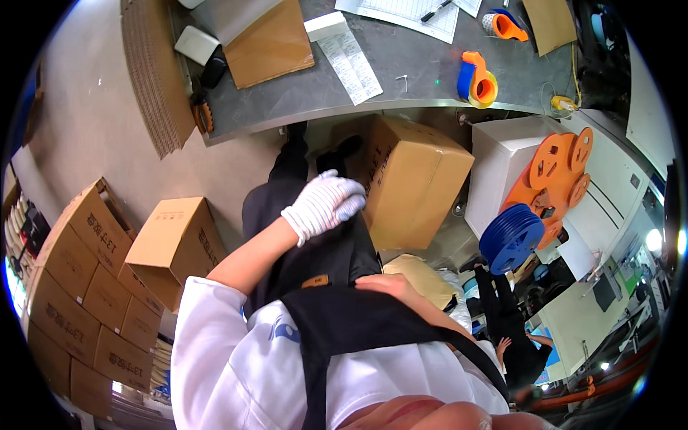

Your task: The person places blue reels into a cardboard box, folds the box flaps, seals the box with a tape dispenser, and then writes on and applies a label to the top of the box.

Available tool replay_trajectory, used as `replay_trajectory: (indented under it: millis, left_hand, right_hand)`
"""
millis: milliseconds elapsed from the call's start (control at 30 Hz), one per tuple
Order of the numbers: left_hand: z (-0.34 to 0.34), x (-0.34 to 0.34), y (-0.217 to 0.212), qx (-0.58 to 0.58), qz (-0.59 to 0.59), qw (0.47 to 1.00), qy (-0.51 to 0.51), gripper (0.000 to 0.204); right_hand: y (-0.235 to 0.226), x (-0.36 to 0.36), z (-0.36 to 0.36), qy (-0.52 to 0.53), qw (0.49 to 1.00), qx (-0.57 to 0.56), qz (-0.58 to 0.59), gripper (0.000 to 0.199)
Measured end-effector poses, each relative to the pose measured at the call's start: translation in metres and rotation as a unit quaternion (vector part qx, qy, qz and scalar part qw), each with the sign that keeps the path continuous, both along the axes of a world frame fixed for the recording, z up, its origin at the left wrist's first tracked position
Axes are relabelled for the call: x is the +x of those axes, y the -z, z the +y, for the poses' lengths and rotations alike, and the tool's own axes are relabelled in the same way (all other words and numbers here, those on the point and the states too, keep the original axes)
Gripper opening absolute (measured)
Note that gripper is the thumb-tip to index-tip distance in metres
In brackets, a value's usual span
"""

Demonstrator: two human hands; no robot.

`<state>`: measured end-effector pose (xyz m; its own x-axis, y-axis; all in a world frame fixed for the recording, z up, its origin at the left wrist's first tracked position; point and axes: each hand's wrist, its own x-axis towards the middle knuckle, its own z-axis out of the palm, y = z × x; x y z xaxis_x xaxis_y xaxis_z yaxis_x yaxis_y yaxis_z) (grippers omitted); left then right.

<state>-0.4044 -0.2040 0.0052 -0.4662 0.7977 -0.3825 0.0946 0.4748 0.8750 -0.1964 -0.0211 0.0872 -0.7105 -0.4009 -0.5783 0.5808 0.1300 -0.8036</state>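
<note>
My left hand (326, 204) wears a white knit glove. Its fingers are curled and I see nothing in them. It hangs in front of my dark trousers, right beside the near-left edge of a brown cardboard box (419, 179) that stands on the floor under the table. Whether the glove touches the box I cannot tell. My right hand (387, 285) is bare and lies flat on my black apron (344, 315) at the waist, holding nothing.
A grey table (416, 61) carries two orange-and-blue tape dispensers (476, 80), paper sheets, a pen and cardboard pieces. Stacked cartons (93, 287) stand at the left. A white box (502, 168), orange reels (555, 175) and blue reels (510, 236) are at the right. Another person (512, 337) in black is at the lower right.
</note>
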Motion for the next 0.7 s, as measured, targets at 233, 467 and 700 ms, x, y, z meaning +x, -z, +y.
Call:
replay_trajectory:
  millis: [233,467,700]
  left_hand:
    - [0.043,-0.085,0.159,0.004,0.298,0.941,-0.163,0.046]
    - [0.075,-0.121,0.246,-0.063,0.419,0.888,-0.179,0.076]
    - [0.072,-0.122,0.245,-0.039,0.418,0.89,-0.175,0.077]
  right_hand:
    - [0.172,-0.16,0.051,0.318,0.931,0.179,0.024,0.028]
    - [0.3,-0.279,0.035,0.22,0.855,0.424,0.202,0.043]
    - [0.304,-0.292,0.025,0.274,0.89,0.352,0.092,0.045]
